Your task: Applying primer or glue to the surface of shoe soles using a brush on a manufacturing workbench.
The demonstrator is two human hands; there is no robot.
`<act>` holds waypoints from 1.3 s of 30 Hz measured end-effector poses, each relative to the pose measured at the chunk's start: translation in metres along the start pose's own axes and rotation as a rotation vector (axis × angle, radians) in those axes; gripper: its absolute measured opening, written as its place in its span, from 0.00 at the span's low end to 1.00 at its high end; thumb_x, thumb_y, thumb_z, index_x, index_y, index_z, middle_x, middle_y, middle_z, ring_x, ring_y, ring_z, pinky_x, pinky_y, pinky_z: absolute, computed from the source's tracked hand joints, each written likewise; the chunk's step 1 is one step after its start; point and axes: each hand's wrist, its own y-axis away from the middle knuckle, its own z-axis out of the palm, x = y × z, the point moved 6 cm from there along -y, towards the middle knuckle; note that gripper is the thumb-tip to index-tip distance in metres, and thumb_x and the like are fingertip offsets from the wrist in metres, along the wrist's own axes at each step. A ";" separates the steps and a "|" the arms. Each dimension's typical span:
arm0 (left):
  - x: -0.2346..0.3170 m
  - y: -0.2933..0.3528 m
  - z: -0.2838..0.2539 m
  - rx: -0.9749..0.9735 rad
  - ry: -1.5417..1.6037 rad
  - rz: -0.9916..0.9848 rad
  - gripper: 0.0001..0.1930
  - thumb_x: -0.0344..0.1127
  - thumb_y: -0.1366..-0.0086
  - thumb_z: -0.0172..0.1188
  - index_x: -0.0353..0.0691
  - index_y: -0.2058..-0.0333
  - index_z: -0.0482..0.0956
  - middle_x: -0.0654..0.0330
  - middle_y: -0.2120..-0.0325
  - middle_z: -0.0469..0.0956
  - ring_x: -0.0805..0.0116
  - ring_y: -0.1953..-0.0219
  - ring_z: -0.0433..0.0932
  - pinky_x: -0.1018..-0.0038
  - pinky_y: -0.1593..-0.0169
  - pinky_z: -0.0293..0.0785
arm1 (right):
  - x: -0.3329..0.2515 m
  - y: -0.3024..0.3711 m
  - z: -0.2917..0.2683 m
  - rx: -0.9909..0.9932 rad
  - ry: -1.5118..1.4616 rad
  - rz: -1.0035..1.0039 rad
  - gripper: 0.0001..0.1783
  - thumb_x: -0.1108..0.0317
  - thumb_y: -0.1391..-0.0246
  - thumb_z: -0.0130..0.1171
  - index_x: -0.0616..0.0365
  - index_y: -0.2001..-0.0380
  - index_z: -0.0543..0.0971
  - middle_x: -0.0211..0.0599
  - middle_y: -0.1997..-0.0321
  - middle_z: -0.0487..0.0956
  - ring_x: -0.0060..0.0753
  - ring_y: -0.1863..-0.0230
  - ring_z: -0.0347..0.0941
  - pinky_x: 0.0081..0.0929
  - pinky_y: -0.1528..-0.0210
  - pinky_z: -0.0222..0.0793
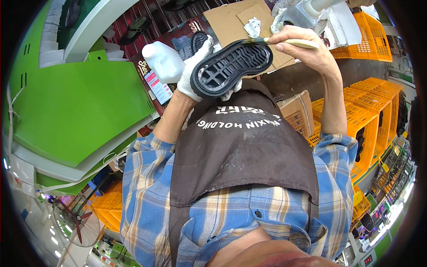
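Observation:
My left hand (pixel 191 74), in a white glove, grips a black shoe sole (pixel 232 66) from beneath and its left end. The sole is tilted, its ribbed and gridded inner side facing up, with wet-looking shiny patches in it. My bare right hand (pixel 309 51) pinches a brush by its pale wooden handle (pixel 301 43). The brush's dark bristles meet the sole's far right rim. Beyond the gloved fingers shows a second black sole (pixel 199 41), partly hidden; whether my left hand touches it I cannot tell.
A white plastic jug (pixel 163 62) and a phone (pixel 158 86) are left of my glove. Cardboard (pixel 226 22) bears a crumpled white wad (pixel 252 26). A translucent container (pixel 300 18) stands far right. Orange crates (pixel 371 42) line the right; a green machine (pixel 80 111) fills the left.

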 end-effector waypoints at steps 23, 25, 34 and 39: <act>0.003 0.000 -0.036 0.266 -0.101 0.288 0.29 0.56 0.31 0.36 0.33 0.50 0.68 0.46 0.62 0.77 0.57 0.64 0.80 0.60 0.57 0.78 | -0.046 0.016 0.070 0.196 0.018 -0.275 0.10 0.75 0.52 0.61 0.59 0.64 0.79 0.38 0.70 0.77 0.33 0.70 0.74 0.25 0.68 0.69; 0.005 -0.004 -0.031 0.000 -0.015 0.243 0.30 0.56 0.32 0.38 0.34 0.45 0.65 0.48 0.51 0.72 0.56 0.51 0.73 0.61 0.47 0.70 | -0.054 0.015 0.074 0.026 -0.226 -0.346 0.10 0.74 0.53 0.62 0.59 0.64 0.80 0.38 0.70 0.77 0.33 0.70 0.74 0.25 0.68 0.69; 0.001 -0.017 -0.017 0.178 -0.086 0.275 0.31 0.58 0.32 0.37 0.35 0.48 0.68 0.50 0.61 0.77 0.62 0.66 0.79 0.70 0.64 0.78 | -0.002 0.014 0.017 0.405 0.049 -0.171 0.07 0.74 0.51 0.60 0.62 0.66 0.80 0.39 0.69 0.80 0.34 0.66 0.77 0.24 0.62 0.72; -0.005 -0.051 0.016 0.318 -0.170 0.306 0.32 0.60 0.32 0.33 0.36 0.49 0.68 0.52 0.66 0.78 0.65 0.70 0.79 0.73 0.67 0.77 | -0.011 0.024 -0.032 0.505 -0.030 -0.204 0.08 0.76 0.49 0.58 0.65 0.65 0.79 0.38 0.71 0.78 0.28 0.72 0.73 0.24 0.68 0.69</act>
